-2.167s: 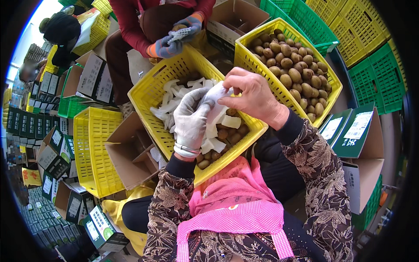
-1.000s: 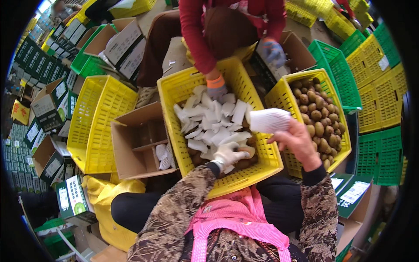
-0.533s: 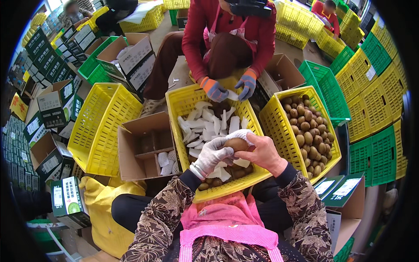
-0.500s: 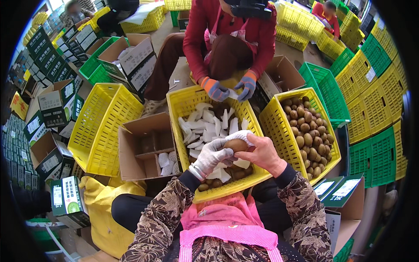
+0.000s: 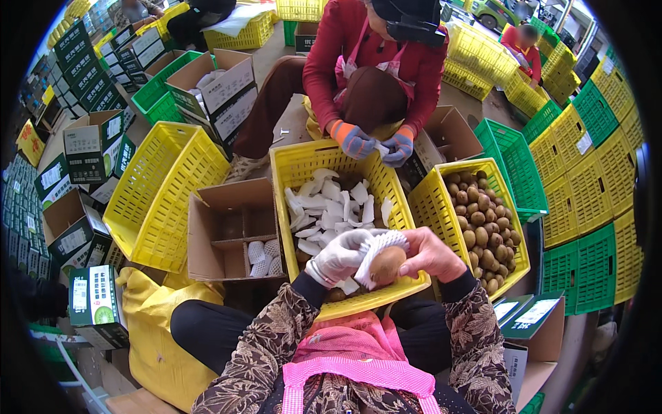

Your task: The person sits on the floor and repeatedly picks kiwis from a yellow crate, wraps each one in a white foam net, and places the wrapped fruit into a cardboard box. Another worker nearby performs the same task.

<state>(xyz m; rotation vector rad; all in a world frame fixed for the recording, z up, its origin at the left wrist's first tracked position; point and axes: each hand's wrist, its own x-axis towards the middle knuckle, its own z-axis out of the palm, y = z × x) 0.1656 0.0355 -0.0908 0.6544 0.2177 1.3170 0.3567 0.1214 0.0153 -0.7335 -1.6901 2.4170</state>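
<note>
While the gloved left hand (image 5: 341,257) grips one side of the white foam sleeve (image 5: 376,247), the bare right hand (image 5: 434,254) clasps the other, thumb against the kiwi (image 5: 388,265). That kiwi sits right between both hands, partly inside its sleeve, up over the near end of the yellow crate (image 5: 372,302). Left of that crate stands a cardboard box (image 5: 210,224); right of it, a kiwi-filled basket (image 5: 433,207).
</note>
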